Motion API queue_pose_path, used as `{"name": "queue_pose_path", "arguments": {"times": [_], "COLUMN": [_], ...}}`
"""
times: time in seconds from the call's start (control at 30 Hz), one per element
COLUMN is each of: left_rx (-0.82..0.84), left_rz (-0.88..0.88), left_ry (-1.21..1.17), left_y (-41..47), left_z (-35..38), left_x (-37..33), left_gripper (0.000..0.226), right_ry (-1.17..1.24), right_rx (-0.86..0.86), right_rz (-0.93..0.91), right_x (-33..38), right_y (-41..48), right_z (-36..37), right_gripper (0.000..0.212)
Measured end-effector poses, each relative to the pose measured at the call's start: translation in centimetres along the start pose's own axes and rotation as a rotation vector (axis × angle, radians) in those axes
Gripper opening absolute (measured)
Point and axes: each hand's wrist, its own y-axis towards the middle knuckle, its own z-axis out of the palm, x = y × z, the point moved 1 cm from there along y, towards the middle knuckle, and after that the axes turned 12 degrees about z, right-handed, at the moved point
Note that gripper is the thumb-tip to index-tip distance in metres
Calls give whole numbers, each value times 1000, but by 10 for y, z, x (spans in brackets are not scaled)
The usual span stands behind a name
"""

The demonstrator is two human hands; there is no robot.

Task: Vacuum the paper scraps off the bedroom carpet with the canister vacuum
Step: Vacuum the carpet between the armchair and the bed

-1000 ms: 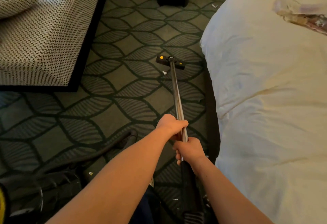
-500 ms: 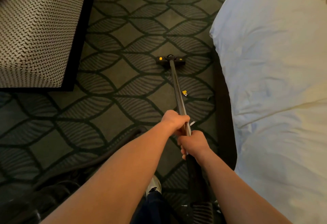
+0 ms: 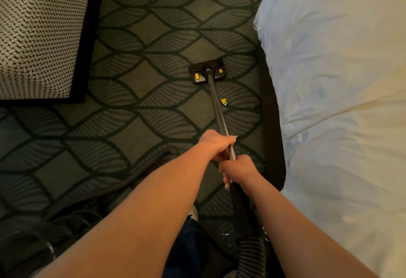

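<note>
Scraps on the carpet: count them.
3: yellow one right of the wand, white one at the left hand, white fleck beside the hose. More may be hidden.

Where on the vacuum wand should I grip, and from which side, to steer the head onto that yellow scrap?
Probably the near end of the wand, just ahead of the black hose cuff, wrapped from above: the slim tube slants up toward the person. The left hand and right hand grip there.
</note>
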Motion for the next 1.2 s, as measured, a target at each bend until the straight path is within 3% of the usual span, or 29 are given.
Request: {"name": "queue_pose_path", "arguments": {"times": [0.93, 1.2], "left_rx": [-8, 13], "left_rz": [-34, -47], "left_ry": [-11, -10], "left_y": [-131, -158], "left_z": [112, 143], "left_x": [49, 60], "left_gripper": [36, 19], "right_ry": [-51, -94], "right_rx": [25, 4], "right_rz": [20, 51], "right_x": [-157, -194], "right_y": [-48, -55], "right_z": [-59, -76], "right_gripper": [18, 13]}}
